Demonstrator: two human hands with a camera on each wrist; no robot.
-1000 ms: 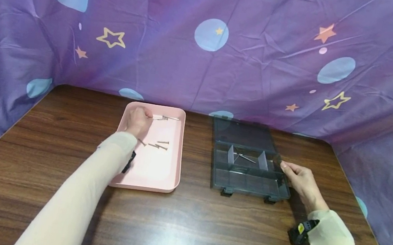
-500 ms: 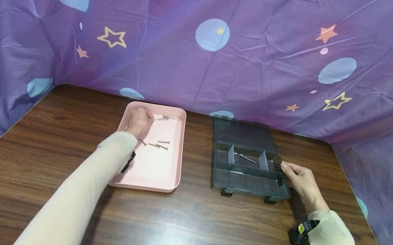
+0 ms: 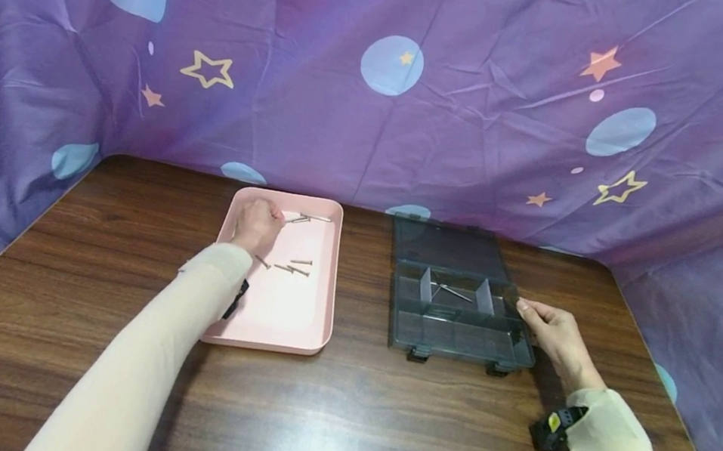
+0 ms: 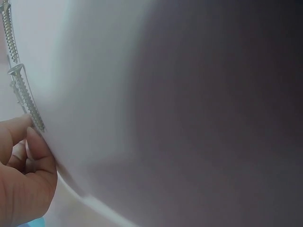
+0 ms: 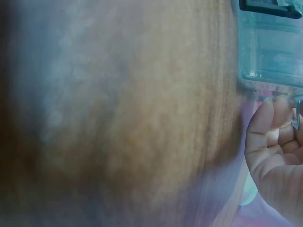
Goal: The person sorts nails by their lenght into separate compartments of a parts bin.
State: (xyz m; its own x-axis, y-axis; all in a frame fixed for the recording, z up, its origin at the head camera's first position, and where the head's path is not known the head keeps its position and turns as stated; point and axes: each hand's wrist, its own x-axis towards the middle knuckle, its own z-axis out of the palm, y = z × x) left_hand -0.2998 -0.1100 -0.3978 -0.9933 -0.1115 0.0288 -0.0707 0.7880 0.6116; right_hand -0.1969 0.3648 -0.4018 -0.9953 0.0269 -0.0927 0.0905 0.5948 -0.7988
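Screws [image 3: 308, 217] lie at the far end of the pink tray [image 3: 267, 320], left of centre on the wooden table [image 3: 336, 420]. Head view: the left hand [image 3: 256, 225] sits inside the tray's far left corner, fingers curled, tips at the head end of the far screws; whether it actually pinches one cannot be told from here. More screws [image 3: 290, 268] lie loose mid-tray, just beside the wrist. The right hand [image 3: 553, 334] holds the right edge of the open grey organiser box [image 3: 456, 337], fingers bent against its wall. One screw [image 3: 452, 291] lies in the box's middle compartment (lid folded back toward the purple cloth [image 3: 377, 106]).

Left wrist view: fingertips [image 4: 33, 142] curled, touching the tip of a screw [image 4: 23, 97] lying against the tray wall; grip probably not yet closed, view blurred.

Right wrist view: fingers [image 5: 270, 137] curled against the box [image 5: 270, 47] corner, table blurred beside.
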